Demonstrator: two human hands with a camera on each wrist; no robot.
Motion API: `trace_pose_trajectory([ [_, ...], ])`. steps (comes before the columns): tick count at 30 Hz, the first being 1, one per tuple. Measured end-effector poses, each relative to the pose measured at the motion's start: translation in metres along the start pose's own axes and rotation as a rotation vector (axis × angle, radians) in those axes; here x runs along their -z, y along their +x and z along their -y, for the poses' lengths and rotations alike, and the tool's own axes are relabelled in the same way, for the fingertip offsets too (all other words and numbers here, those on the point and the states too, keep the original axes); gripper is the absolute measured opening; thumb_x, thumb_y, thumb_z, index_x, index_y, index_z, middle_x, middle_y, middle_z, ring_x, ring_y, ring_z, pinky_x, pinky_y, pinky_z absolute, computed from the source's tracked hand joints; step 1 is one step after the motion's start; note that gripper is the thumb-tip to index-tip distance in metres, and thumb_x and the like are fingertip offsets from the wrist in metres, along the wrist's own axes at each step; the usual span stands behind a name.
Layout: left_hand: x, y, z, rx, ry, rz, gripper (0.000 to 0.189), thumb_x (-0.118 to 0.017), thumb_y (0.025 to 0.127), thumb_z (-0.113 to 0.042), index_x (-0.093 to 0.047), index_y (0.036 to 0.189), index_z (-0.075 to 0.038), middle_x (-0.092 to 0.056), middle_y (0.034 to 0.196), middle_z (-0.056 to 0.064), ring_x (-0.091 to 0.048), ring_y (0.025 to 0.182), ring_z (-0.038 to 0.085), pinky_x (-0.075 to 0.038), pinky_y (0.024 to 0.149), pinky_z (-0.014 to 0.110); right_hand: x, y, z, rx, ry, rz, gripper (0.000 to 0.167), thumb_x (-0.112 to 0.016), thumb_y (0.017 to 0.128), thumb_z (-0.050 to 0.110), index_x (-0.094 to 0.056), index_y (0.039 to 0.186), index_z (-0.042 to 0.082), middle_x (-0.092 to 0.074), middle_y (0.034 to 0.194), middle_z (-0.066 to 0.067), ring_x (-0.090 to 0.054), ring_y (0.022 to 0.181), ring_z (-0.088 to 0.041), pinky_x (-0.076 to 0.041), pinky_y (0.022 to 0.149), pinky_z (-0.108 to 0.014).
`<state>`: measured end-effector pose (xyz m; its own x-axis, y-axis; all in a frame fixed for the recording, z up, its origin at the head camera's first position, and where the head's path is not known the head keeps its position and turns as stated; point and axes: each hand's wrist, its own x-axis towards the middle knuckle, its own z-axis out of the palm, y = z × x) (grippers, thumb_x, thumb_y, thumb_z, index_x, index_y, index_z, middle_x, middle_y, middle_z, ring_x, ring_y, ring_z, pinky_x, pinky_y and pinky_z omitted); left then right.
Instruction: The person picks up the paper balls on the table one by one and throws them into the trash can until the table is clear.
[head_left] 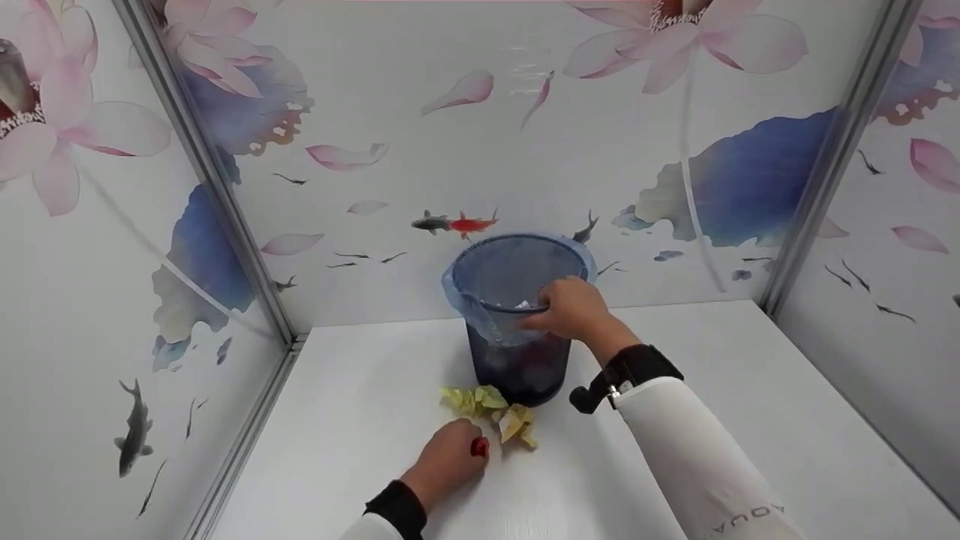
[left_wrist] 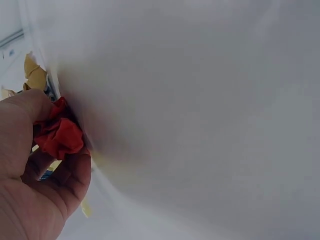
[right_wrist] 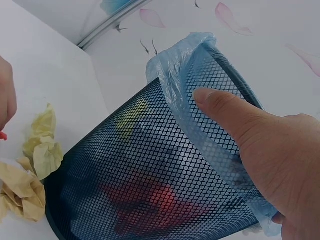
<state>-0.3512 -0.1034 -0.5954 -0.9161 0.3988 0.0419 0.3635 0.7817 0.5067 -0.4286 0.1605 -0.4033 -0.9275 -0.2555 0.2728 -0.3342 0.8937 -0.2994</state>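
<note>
My left hand is low over the white table, its thumb and fingers curled round a crumpled ball of red paper. The dark mesh wastebasket stands upright at the back of the table, lined with a thin blue plastic bag folded over its rim. At the near right of that rim, my right hand grips the edge, thumb outside on the liner and fingers inside. Between left hand and basket lie a pale yellow crumpled paper and a tan-yellow one.
Red and yellow crumpled pieces show through the basket's mesh. White panels printed with lotus flowers and fish enclose the table at the back and both sides, joined by grey metal posts.
</note>
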Motion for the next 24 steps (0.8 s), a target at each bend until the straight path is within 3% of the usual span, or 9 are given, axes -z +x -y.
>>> trace_pose_trajectory([
  [8,0.014,-0.006,-0.01,-0.083,0.033,-0.038,0.015,-0.073,0.083,-0.015,-0.059,0.077,-0.018,-0.049,0.077,-0.007,-0.044,0.071,0.01,-0.038,0.064,0.026,0.001,0.0,-0.001,-0.001,-0.009,0.02,0.061,-0.081,0.077,0.062,-0.044,0.052,0.02,-0.03,0.051,0.009,-0.036,0.05,-0.013,-0.03,0.05,-0.03],
  [18,0.072,-0.01,-0.042,-0.219,0.063,-0.197,0.004,-0.07,0.086,-0.016,-0.067,0.088,-0.017,-0.055,0.08,-0.005,-0.049,0.075,0.009,-0.045,0.066,0.021,0.001,0.001,0.0,-0.025,0.002,0.015,0.059,-0.081,0.076,0.062,-0.046,0.054,0.02,-0.033,0.053,0.008,-0.039,0.052,-0.014,-0.031,0.05,-0.03],
  [24,0.111,-0.003,-0.061,-0.258,0.075,-0.255,0.005,-0.07,0.088,-0.018,-0.068,0.092,-0.018,-0.057,0.083,-0.003,-0.052,0.077,0.011,-0.049,0.068,0.02,0.0,0.002,0.0,-0.038,0.01,0.028,0.059,-0.082,0.076,0.063,-0.048,0.054,0.019,-0.035,0.053,0.007,-0.041,0.052,-0.014,-0.032,0.05,-0.03],
])
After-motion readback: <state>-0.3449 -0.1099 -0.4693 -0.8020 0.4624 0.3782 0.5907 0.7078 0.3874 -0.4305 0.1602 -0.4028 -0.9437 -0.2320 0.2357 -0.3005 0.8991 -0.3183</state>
